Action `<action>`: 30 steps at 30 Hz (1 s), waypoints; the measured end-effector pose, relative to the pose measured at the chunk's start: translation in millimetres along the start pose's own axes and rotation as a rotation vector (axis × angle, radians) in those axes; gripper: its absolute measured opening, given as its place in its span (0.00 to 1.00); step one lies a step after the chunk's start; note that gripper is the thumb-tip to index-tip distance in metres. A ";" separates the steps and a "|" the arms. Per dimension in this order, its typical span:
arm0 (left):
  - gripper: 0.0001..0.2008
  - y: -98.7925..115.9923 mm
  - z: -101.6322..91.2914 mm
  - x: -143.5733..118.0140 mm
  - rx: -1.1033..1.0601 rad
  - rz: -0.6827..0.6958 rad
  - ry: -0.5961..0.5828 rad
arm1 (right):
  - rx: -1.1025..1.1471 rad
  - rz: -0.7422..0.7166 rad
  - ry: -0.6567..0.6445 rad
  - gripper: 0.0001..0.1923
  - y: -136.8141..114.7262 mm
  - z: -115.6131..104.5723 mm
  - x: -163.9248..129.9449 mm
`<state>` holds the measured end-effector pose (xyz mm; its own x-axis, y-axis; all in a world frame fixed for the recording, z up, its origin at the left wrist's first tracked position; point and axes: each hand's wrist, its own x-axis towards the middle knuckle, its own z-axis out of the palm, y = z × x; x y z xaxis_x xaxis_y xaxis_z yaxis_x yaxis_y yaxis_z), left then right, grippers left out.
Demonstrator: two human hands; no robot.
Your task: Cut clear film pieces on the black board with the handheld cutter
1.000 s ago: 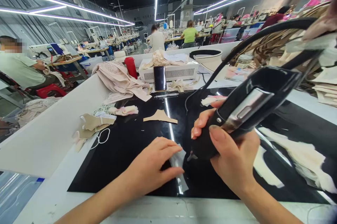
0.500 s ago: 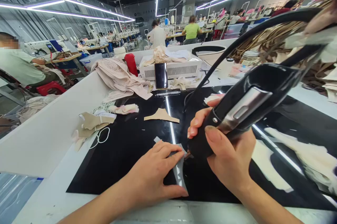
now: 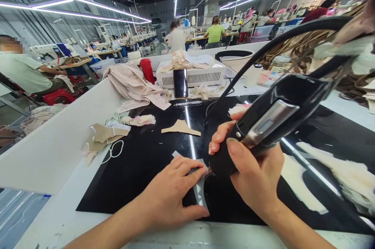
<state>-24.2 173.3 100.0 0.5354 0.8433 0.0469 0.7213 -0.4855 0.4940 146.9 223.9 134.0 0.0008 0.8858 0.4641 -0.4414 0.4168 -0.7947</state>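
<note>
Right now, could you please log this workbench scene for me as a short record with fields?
Left hand: left hand pressed flat on a thin translucent grey strip lying on the glossy black worktop
Right hand: right hand gripping a black corded handheld tool, its tip at the strip
Nearby: tan cut fabric piece; dark smartphone leaning against a white vented box; red cylindrical bottle
Background: seated person in a pale green shirt at far left
</note>
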 end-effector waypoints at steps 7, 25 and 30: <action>0.36 3.1 -0.8 -1.4 -0.014 -0.010 -0.013 | 0.091 0.000 -0.057 0.19 0.4 -1.9 -8.8; 0.37 1.8 -1.1 -1.7 -0.035 0.007 0.006 | 0.034 0.015 -0.033 0.15 0.3 2.9 -11.3; 0.34 0.4 0.0 -2.6 -0.031 0.012 0.019 | 0.054 0.021 -0.045 0.18 -5.4 1.1 -15.8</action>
<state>-25.2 170.9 100.1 0.5354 0.8417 0.0692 0.7006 -0.4884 0.5203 148.3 207.4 131.4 -0.0494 0.8837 0.4654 -0.4887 0.3850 -0.7829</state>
